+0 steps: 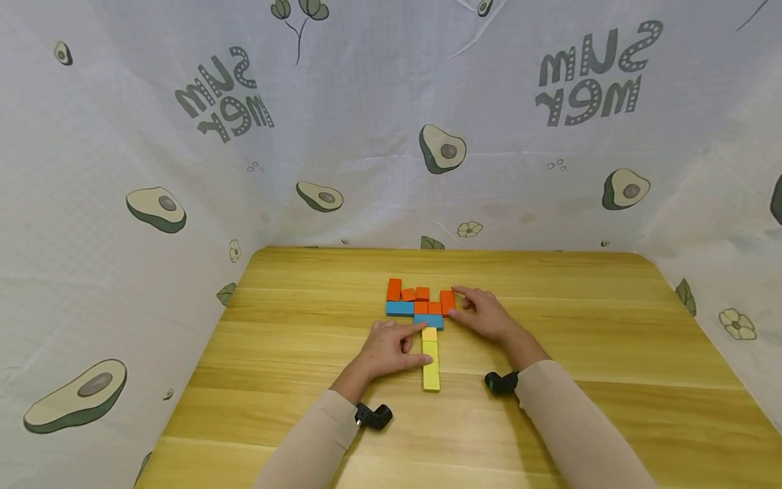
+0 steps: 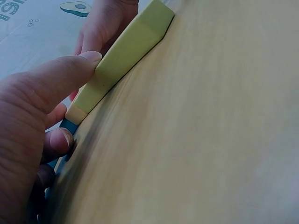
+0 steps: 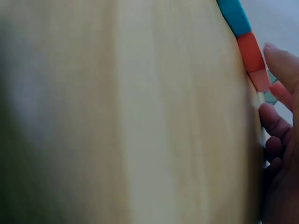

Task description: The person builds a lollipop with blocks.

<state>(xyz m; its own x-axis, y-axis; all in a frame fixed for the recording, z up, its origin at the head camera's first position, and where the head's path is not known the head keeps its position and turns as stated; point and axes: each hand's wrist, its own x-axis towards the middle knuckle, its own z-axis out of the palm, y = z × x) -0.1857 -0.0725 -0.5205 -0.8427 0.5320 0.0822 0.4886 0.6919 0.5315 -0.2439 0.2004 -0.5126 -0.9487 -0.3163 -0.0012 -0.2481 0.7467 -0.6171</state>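
Flat on the table lies a figure made of coloured blocks. My left hand [image 1: 391, 350] touches its stem: the thumb rests against the long yellow block [image 1: 431, 377], and the index fingertip is at the small yellow block [image 1: 430, 334] where it meets a blue block [image 1: 436, 322]. At the figure's right side, my right hand [image 1: 485, 316] holds an upright red block [image 1: 448, 303] between index finger and thumb, near its far and near ends. The left wrist view shows the thumb on the long yellow block [image 2: 133, 44]; the right wrist view shows the right fingertips beside the red block [image 3: 251, 53].
Left in the figure are another blue block [image 1: 400, 309] and a tall red block [image 1: 394, 290]. Small red blocks [image 1: 422, 293] sit between the tall ones, one slightly turned. The wooden table [image 1: 293, 380] ends at a hanging avocado-print cloth [image 1: 379, 136].
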